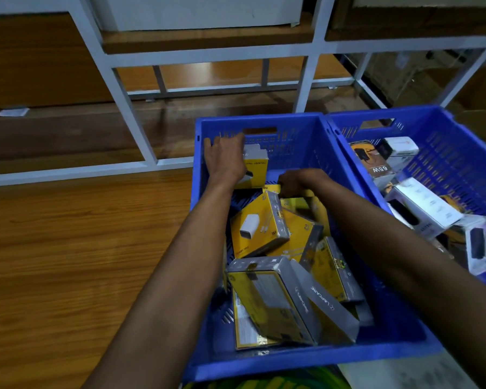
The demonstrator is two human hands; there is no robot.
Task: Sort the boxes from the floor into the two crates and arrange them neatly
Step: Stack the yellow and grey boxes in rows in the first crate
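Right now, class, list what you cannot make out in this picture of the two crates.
Head view throughout.
Left hand: its back hides whether the fingers grip the upright yellow box.
Right hand: curled on a flat yellow box, mostly covered by hand and forearm.
Right crate: cut off by the right edge.
Left crate: whatever lies beneath the top boxes is buried.
Small print on boxes: blurred.

The right crate [432,119] runs off the right edge. The left hand [225,158] covers the left part of the upright yellow box [257,169]; the right hand [298,182] curls its fingertips out of sight.
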